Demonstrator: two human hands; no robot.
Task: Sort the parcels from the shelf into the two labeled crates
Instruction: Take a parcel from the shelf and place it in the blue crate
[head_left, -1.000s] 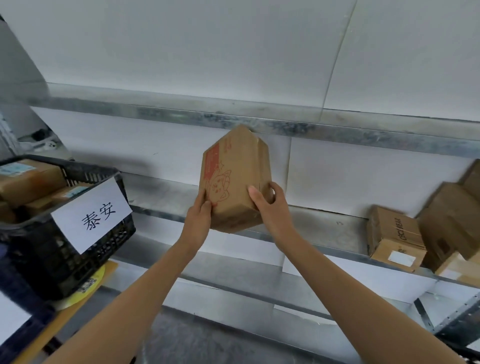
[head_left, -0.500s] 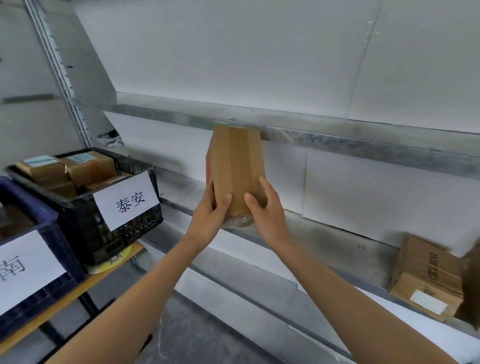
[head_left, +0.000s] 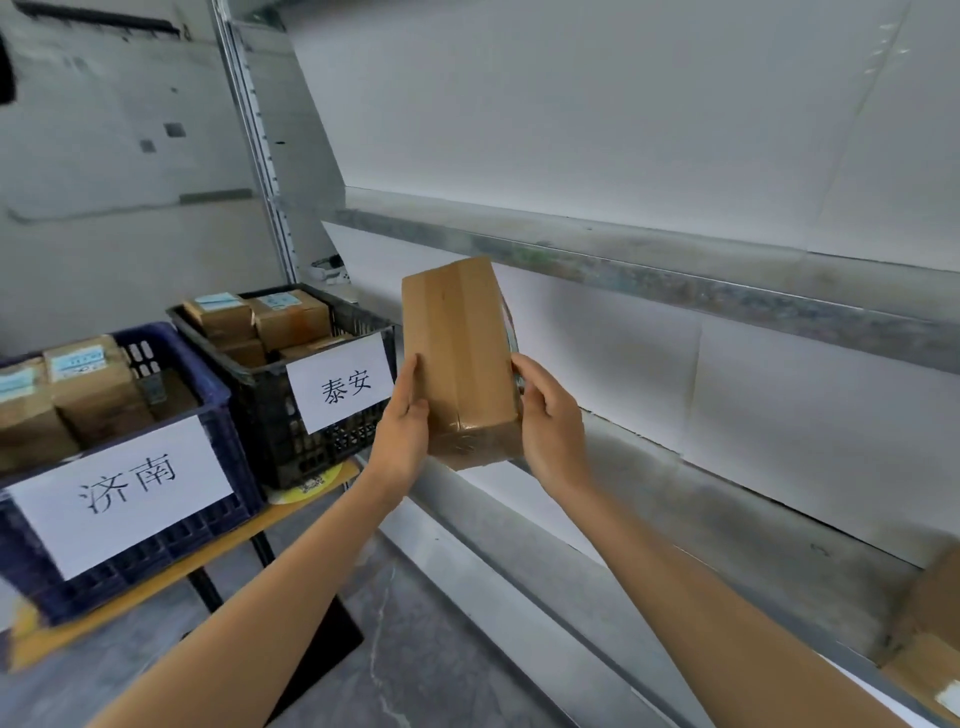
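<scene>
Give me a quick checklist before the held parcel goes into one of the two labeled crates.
1. Two-handed grip: left hand and right hand clasp the parcel on opposite sides. Ok.
2. Parcel clear of the shelf: held in the air. Ok.
3. Destination label on the parcel: only plain taped cardboard faces the camera. Cannot tell.
4. Crate signs legible: black crate reads 泰安, blue crate reads 济南. Ok.
5. Room in the crates: both already hold boxes; the blue one shows a gap at its right. Black one: cannot tell.
</scene>
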